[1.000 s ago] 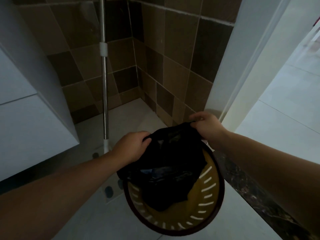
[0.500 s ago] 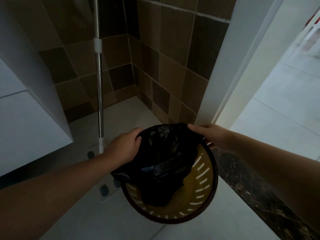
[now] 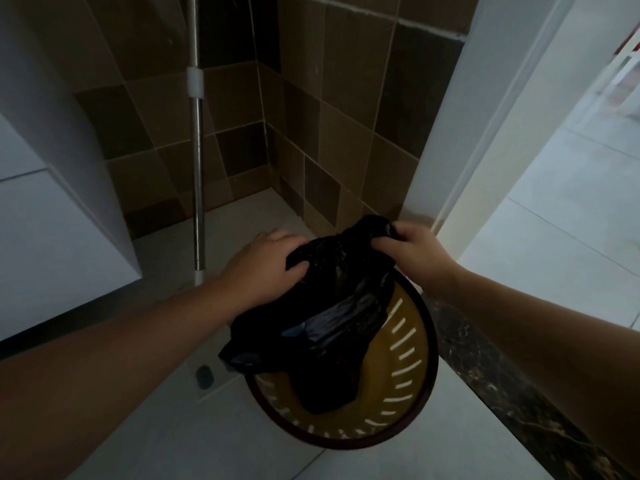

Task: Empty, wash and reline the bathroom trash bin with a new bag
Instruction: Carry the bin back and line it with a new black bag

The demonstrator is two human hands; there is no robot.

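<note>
While both hands clench its bunched top, left hand (image 3: pixel 268 263), right hand (image 3: pixel 414 252), black bag (image 3: pixel 332 327) hangs below the grip into the bin (image 3: pixel 415 403).

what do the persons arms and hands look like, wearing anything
Both forearms are bare as far up as the frame shows: no sleeves, gloves or watch in view. The left hand and right hand carry no visible rings or bands, though the dim light could hide small details.

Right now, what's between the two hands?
In the head view, the bunched top of the black trash bag sits between the left hand and right hand; both grip it.
</note>
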